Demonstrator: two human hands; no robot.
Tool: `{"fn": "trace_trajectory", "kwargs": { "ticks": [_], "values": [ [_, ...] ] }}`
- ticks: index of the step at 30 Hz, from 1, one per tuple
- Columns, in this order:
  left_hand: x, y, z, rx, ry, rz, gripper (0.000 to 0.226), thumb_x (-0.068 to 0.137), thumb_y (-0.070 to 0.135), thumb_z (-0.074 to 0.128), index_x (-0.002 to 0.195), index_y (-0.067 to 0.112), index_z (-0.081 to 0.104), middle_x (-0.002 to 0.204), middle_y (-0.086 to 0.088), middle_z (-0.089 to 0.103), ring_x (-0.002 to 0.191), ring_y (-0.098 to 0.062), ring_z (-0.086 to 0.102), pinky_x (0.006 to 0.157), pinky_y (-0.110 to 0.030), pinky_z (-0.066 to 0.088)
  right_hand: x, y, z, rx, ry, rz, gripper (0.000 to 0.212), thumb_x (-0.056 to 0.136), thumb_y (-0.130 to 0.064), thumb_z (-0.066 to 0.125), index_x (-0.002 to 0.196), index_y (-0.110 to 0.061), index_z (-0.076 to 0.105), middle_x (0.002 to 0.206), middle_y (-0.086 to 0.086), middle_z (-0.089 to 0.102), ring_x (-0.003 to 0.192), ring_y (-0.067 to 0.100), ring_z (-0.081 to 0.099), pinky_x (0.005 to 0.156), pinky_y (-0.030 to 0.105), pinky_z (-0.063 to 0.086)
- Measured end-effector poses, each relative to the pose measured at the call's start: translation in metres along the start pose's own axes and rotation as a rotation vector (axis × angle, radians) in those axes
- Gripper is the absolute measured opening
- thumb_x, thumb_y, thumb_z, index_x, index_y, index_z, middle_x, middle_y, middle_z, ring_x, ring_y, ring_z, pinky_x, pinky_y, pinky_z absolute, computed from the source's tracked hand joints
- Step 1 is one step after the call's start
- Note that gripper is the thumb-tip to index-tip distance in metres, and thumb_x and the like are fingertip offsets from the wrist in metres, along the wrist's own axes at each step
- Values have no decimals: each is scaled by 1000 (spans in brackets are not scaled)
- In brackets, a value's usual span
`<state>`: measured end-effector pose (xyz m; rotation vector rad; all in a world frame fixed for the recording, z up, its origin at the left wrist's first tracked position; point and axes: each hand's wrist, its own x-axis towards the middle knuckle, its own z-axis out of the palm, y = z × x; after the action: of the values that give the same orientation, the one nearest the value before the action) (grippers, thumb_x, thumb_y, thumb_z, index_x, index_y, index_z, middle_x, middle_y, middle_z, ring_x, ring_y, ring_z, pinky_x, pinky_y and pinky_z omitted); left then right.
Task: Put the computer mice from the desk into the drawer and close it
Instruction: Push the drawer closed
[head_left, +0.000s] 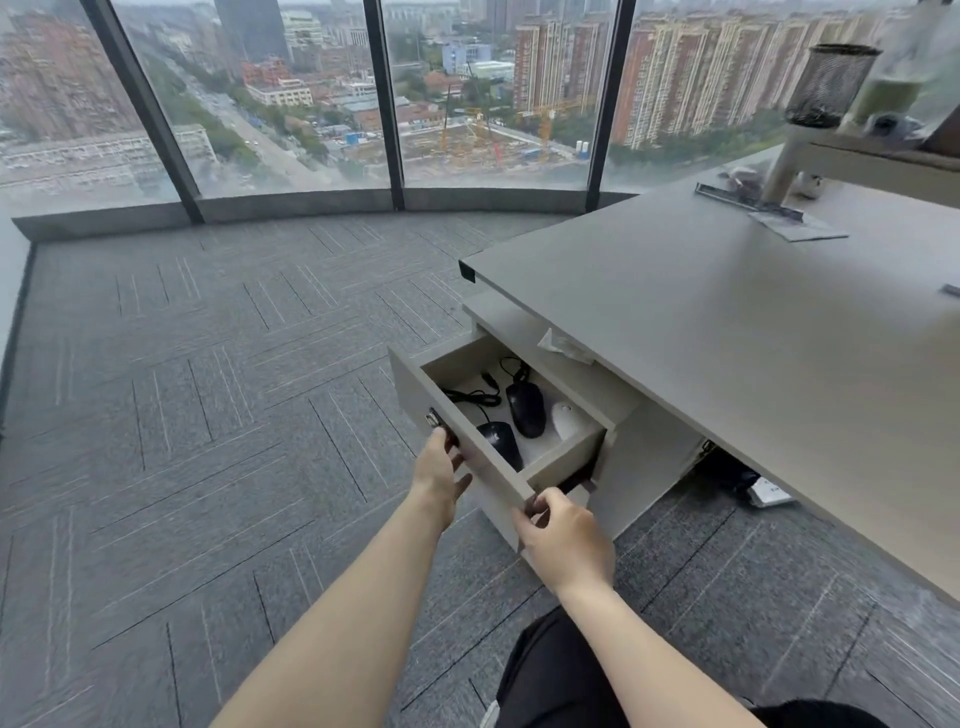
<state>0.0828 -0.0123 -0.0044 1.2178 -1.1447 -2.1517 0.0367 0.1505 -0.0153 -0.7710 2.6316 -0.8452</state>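
Observation:
The top drawer of a grey cabinet under the desk stands pulled out. Inside lie two black wired mice, one in the middle and one nearer the front panel, plus a white mouse at the right, with black cable coiled at the back. My left hand rests flat against the outside of the drawer's front panel, near its lock. My right hand grips the lower right corner of that front panel.
The grey desk spreads to the right, with a monitor stand, papers and a mesh pen cup at its far end. Grey carpet covers the floor up to tall windows. Cables and a power strip lie under the desk.

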Motion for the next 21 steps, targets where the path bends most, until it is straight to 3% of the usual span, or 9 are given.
{"fn": "trace_trajectory", "kwargs": {
  "ticks": [3,11,17,21],
  "values": [
    [12,-2,26,-16,-42,-10,41,94,39,38,122,18,59,119,4,63,115,-18,56,90,-39,45,13,14,-7,12,99,121,39,87,-61,52,89,-22,52,78,-4,67,65,19,60,52,30,46],
    [44,-8,83,-59,-129,-34,34,97,39,34,121,24,53,133,9,52,129,-16,45,108,-45,36,60,48,-17,128,167,298,76,84,-65,53,139,-16,37,136,11,56,112,32,62,77,40,54],
    [59,-9,108,-92,-142,-67,25,97,40,35,96,30,58,127,9,53,132,-19,45,111,-47,33,86,60,-28,170,210,290,68,85,-62,55,137,-19,42,126,9,64,104,30,66,76,44,58],
    [62,-10,118,-106,-155,-69,39,97,42,33,128,25,50,146,6,45,135,-20,43,109,-46,36,95,66,-32,169,215,277,61,86,-61,55,132,-22,46,125,5,65,103,27,67,75,44,58]
  ]
}}
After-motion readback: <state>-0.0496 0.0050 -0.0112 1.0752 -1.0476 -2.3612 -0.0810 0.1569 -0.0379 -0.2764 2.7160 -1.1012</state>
